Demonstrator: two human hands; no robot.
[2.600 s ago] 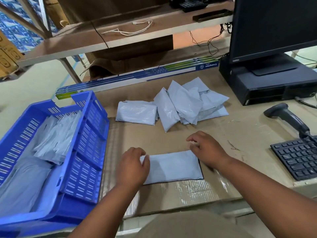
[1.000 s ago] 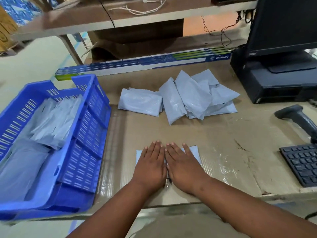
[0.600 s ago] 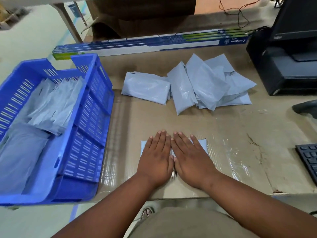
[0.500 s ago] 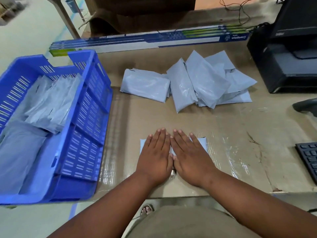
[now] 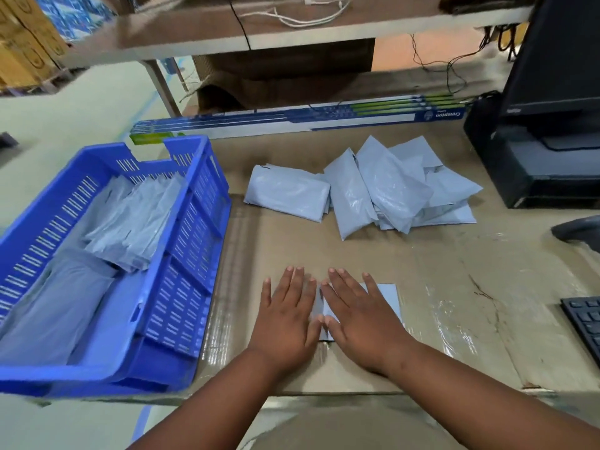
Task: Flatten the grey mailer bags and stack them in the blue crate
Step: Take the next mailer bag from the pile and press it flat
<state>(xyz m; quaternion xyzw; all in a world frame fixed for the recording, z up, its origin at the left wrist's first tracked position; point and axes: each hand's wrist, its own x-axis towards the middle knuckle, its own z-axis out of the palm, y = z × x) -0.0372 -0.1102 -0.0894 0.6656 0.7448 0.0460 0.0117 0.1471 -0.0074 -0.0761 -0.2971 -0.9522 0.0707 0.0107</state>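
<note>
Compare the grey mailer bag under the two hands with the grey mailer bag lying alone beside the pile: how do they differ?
The grey mailer bag under the hands lies flat; the single grey mailer bag beside the pile looks puffed and wrinkled. The first is pressed by the left hand and right hand and mostly hidden; the second lies untouched and fully visible. Both are grey plastic on the cardboard-covered table.

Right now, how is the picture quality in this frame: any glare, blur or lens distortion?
Head view: glare streaks on the taped cardboard table cover; wide-angle bending bows the long tube-light box and blue crate; upper shelf and cartons are smeared; both hands and the mailer pile are sharp.
</note>
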